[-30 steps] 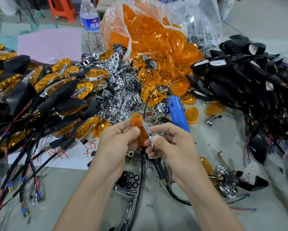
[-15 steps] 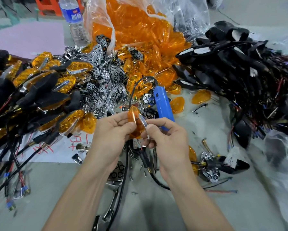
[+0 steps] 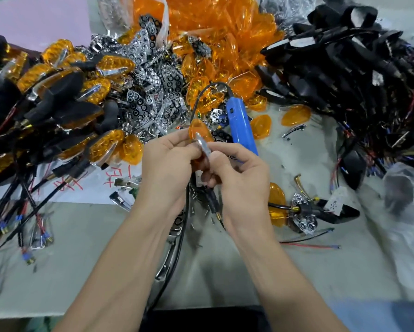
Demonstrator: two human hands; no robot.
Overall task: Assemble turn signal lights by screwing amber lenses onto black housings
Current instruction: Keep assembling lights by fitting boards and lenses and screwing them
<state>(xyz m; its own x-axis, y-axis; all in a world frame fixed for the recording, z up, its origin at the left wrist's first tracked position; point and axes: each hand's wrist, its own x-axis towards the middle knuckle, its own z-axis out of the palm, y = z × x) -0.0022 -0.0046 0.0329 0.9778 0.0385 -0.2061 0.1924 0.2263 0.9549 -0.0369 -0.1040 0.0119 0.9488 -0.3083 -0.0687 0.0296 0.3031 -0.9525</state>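
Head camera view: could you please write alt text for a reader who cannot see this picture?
The left hand grips an amber lens while the right hand pinches a chrome strip lying on it, above a cluttered table. A blue corded screwdriver lies just behind, between finished lights at left and black housings at right.

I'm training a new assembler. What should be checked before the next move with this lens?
1. Amber lens gripped: ok, left hand holds it.
2. Chrome trim seated on the lens: cannot tell; right hand pinches it.
3. Blue screwdriver near: ok, lying just beyond the hands.
4. Housing in hand: not ok; housings pile lies to the right.
5. Screws available: ok, loose on the table.
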